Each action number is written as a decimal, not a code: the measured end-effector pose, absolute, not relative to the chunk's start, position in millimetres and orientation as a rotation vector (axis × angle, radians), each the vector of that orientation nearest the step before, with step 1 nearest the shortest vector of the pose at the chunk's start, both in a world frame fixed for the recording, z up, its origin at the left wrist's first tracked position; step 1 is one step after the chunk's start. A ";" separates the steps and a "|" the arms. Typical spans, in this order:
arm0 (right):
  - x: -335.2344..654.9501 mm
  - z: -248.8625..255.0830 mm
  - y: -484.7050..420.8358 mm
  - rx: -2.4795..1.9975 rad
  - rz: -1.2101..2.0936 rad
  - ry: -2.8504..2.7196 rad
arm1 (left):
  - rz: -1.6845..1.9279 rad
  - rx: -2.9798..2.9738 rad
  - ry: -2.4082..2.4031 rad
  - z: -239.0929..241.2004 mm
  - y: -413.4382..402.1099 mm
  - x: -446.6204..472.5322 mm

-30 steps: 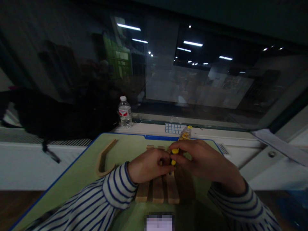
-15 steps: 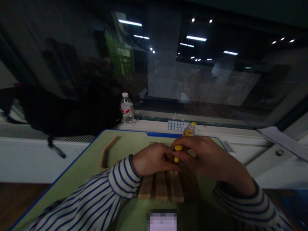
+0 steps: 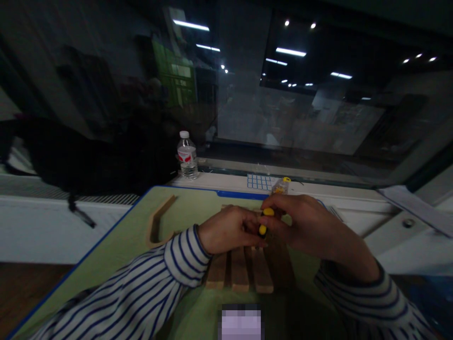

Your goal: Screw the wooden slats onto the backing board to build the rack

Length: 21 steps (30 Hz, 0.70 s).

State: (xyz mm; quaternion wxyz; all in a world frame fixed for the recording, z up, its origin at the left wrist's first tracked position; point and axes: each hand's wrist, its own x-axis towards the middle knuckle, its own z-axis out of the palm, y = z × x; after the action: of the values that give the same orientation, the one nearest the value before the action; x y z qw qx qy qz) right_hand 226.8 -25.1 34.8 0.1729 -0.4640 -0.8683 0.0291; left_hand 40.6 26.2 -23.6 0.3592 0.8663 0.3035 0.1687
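Note:
My right hand (image 3: 300, 224) pinches a small yellow-and-black screwdriver (image 3: 268, 212) by its stubby handle; the shaft and tip are hidden. Against its lower end, my left hand (image 3: 228, 230) is closed, thumb and fingertips together. What sits between those left fingers is hidden. Under both hands lies a wooden slatted piece (image 3: 240, 276), its parallel slats pointing towards me. Its far part is mostly covered by my hands. An angled wooden piece (image 3: 155, 224) rests on the green board to the left of my left hand.
The green board (image 3: 193, 200) has a blue rim. Behind it, on the sill, stand a water bottle (image 3: 187, 158), a blue-gridded sheet (image 3: 259, 181) and a clear bag (image 3: 281, 185) with small yellow bits. A black bag (image 3: 88, 160) lies left; a window rises behind.
The view has tipped down slightly. Both hands have shifted a little to the right against the board, and the right hand's grip on the screwdriver has turned slightly.

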 end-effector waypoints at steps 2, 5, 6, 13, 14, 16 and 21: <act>228.2 33.1 -24.9 -1.337 0.046 -2.462 | 0.440 2.225 0.789 -24.1 26.6 40.5; 230.2 31.2 -25.7 -1.348 0.011 -2.466 | 0.433 2.247 0.790 -24.3 26.6 40.2; 230.5 31.0 -26.1 -1.340 0.008 -2.470 | 0.426 2.260 0.781 -24.1 26.5 40.1; 228.2 33.1 -27.1 -1.355 -0.026 -2.457 | 0.399 2.311 0.746 -21.8 25.8 38.8; 228.2 33.6 -27.2 -1.353 -0.017 -2.457 | 0.399 2.315 0.743 -21.6 26.0 38.5; 228.7 34.5 -27.5 -1.317 0.022 -2.456 | 0.399 2.306 0.730 -21.3 26.5 37.8; 230.9 36.3 -29.5 -1.140 0.139 -2.465 | 0.386 2.296 0.703 -22.5 27.7 36.9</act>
State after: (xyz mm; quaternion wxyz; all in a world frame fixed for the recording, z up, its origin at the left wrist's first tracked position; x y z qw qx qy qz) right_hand 230.9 -29.5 36.3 0.2097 -0.4100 -0.8862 0.0499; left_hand 36.9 27.7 -22.5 0.3473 0.8853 0.2712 0.1487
